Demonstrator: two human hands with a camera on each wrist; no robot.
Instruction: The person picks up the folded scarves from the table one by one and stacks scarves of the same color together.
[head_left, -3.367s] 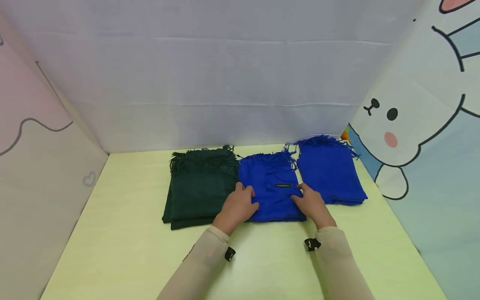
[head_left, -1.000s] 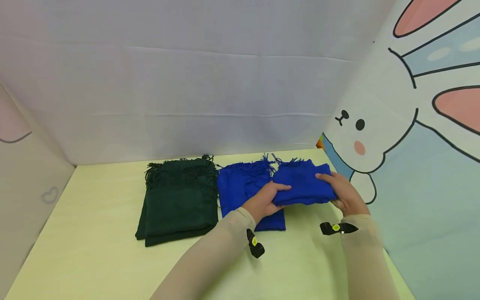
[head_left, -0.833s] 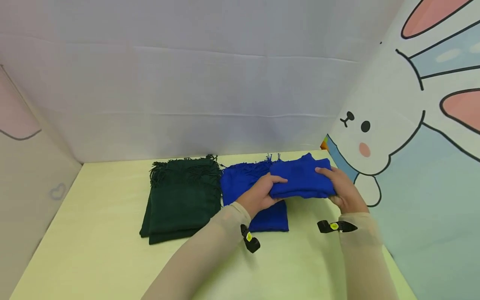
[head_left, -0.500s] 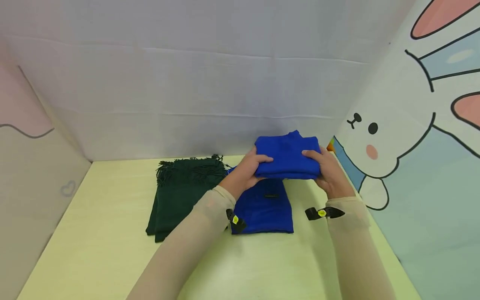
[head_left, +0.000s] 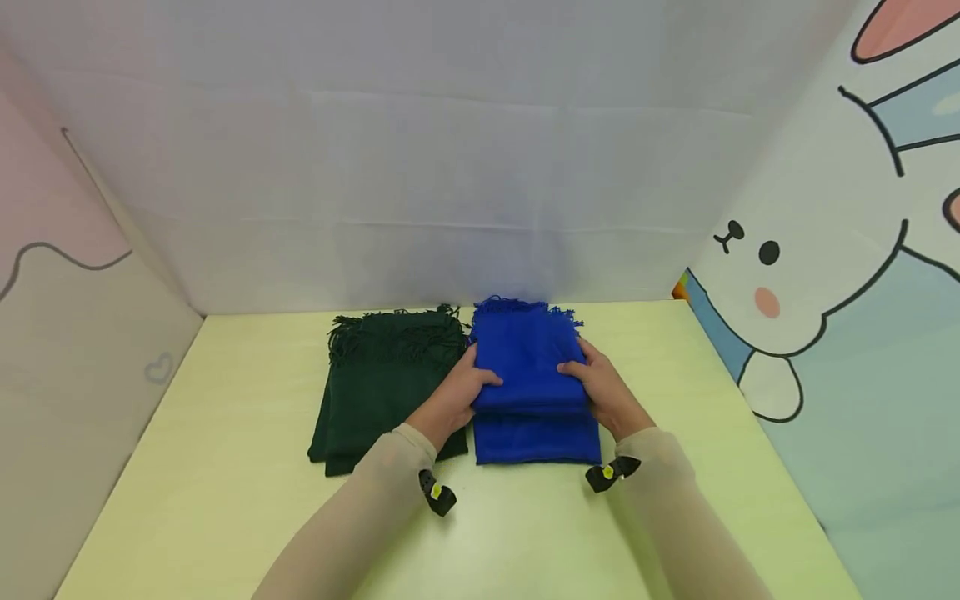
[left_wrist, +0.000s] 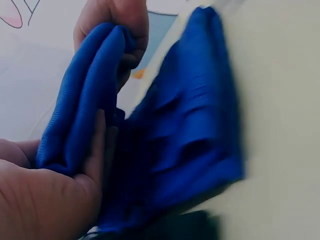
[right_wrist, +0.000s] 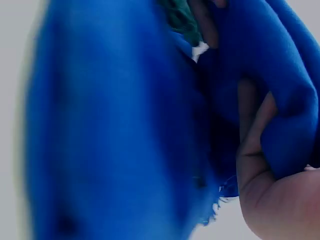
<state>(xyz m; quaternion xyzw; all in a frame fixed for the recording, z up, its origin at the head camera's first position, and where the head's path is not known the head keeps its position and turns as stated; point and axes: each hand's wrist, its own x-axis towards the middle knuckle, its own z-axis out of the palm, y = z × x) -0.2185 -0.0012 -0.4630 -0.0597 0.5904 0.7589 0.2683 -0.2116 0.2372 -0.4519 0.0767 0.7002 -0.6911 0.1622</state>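
A folded blue scarf [head_left: 528,358] with fringe at its far end is held level by both hands. My left hand [head_left: 456,396] grips its left edge, thumb on top and fingers underneath. On the opposite edge, my right hand [head_left: 606,387] holds it the same way. Beneath lies a second folded blue scarf [head_left: 536,437], its near strip showing and the remainder covered. The left wrist view shows a gap between the held scarf [left_wrist: 82,100] and the lower one [left_wrist: 185,115]. In the right wrist view, fingers [right_wrist: 255,125] curl under the held cloth.
A folded dark green scarf [head_left: 378,383] with fringe lies just left of the blue ones, partly behind the left hand. All rest on a pale yellow table [head_left: 247,433]. A white cloth wall [head_left: 450,167] stands behind, and a rabbit-printed panel [head_left: 847,350] on the right.
Both hands gripped the right-hand blue scarf, lifted it off the table, carried it left over the other blue scarf and lowered it. Its fringe now points to the back. The green scarf stayed put.
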